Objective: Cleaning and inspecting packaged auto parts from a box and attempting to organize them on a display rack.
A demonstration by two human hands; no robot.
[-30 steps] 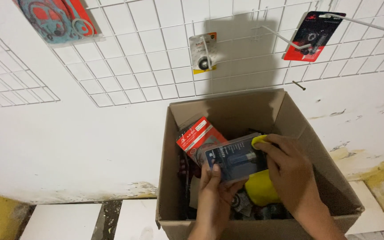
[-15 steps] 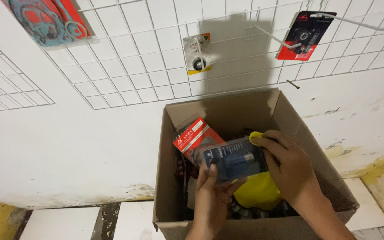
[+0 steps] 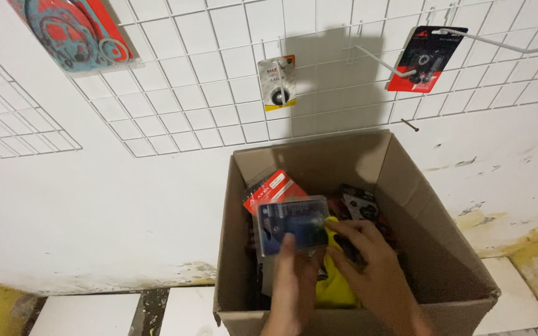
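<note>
- Up and far to the left of the left hand [image 3: 294, 283], a red-and-teal carded pack [image 3: 73, 31] hangs on the white wire grid panel [image 3: 175, 93], well apart from the work below.
- The left hand, fingers closed from below with the thumb pressed on the front, clamps a clear blister pack with a dark blue insert [image 3: 294, 225] inside the open cardboard box [image 3: 437, 249], just above the heap of goods.
- Behind that pack, touching it, a red card pack [image 3: 275, 188] leans against the box's back wall; it may catch the blister's edge on the way out.
- Straight above the hands, a small yellow-edged carded pack [image 3: 277, 82] hangs on the grid.
- The right hand [image 3: 368, 267], fingers curled, pinches the blister's right lower corner over a yellow item [image 3: 334, 289]; the slick plastic could slip from so slight a hold.
- Above and right of it, long bare hooks [image 3: 499, 40] jut beside a red-and-black carded pack [image 3: 424, 59], liable to snag anything lifted there.
</note>
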